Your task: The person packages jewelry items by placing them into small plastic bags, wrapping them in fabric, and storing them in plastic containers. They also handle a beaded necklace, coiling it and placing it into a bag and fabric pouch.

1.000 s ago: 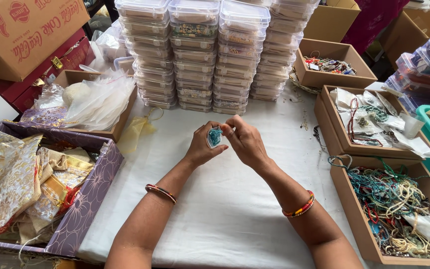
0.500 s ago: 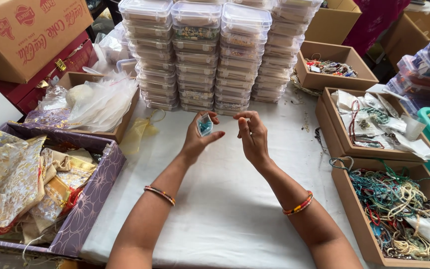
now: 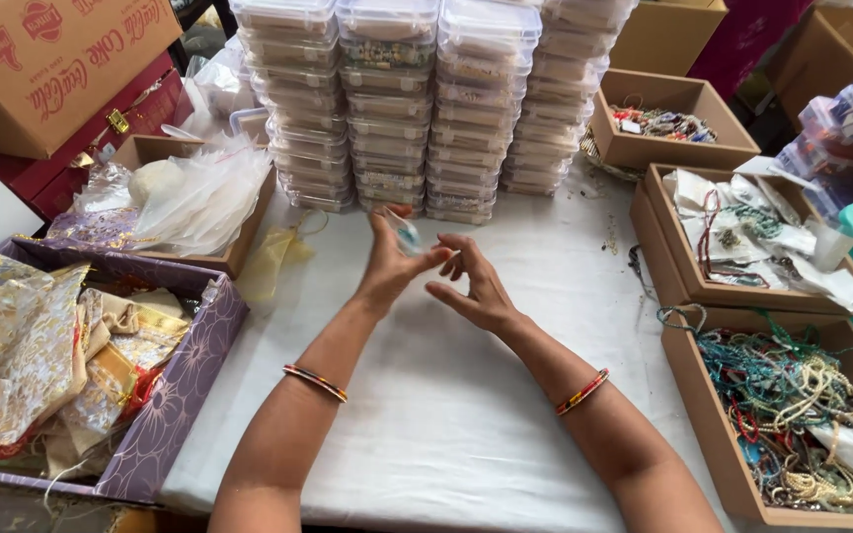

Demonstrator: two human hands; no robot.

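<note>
Left hand pinching small bluish piece; right hand loose beside.

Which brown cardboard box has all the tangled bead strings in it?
The open brown cardboard box nearest the camera on the right: it is heaped with green and cream bead strings; the box behind it holds small packets.

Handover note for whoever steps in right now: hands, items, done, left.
Left hand: raised over the white table, holding a small clear packet at the fingertips; image blurred.
Right hand: open, empty, close beside the left.
Around: stacked clear boxes behind, purple tray of gold pouches at left, box of beaded strings at right.
Done: packet is in hand.
Left: packet not yet set down anywhere.
</note>
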